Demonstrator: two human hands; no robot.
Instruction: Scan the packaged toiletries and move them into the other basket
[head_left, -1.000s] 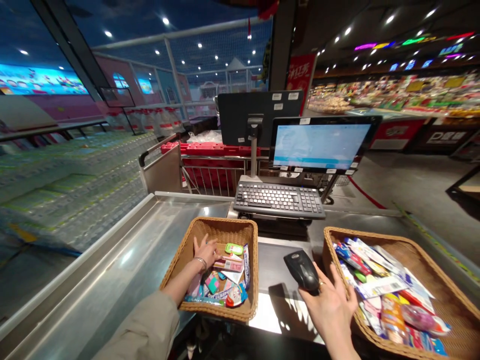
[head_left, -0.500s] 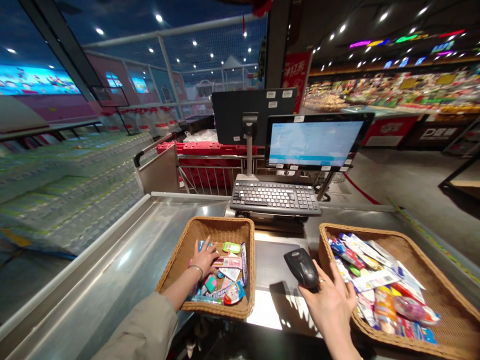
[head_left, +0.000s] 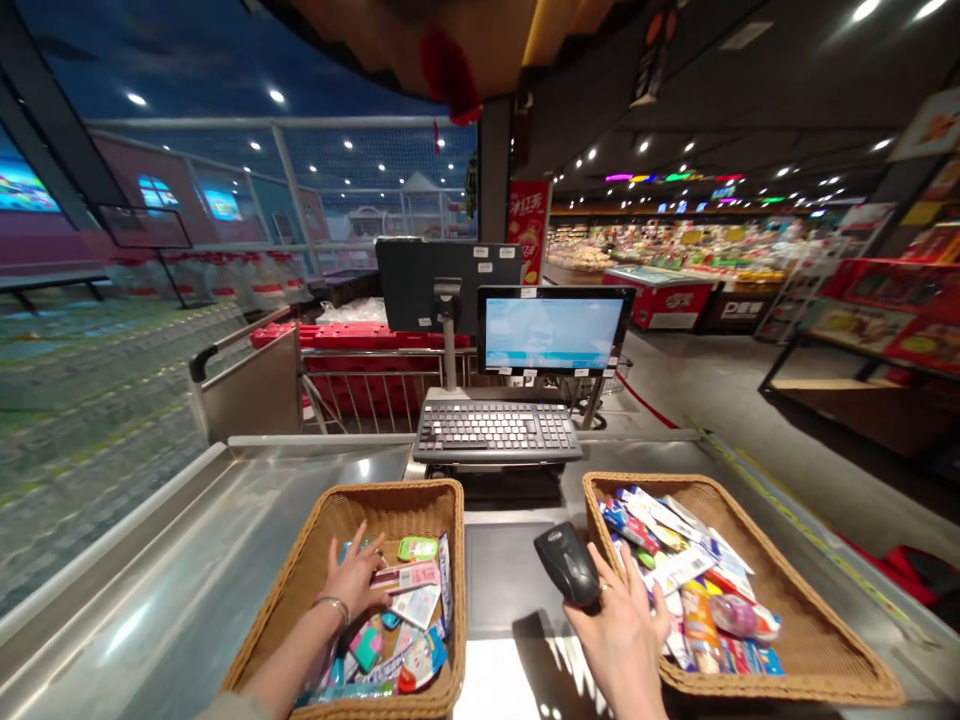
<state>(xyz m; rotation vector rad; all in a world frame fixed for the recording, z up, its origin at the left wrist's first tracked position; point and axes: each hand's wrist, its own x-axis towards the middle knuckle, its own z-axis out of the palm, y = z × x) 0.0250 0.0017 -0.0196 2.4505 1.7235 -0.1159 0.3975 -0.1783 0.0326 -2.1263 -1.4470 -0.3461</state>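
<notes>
Your view has swung up-right; the rounded black plastic scanner (head_left: 568, 563) points forward-left, long axis diagonal, pinched by your right hand (head_left: 624, 638); your palm-down left hand (head_left: 355, 580) spreads its fingers.

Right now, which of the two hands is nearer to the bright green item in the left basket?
The left hand. It is in the left basket, to the left of the green item. The right hand is farther, outside that basket, holding the black scanner.

The black scanner (head_left: 566, 565) slants between the left basket (head_left: 394, 508) and right basket (head_left: 810, 625) (both holding jumbled packets (head_left: 679, 569)).
</notes>
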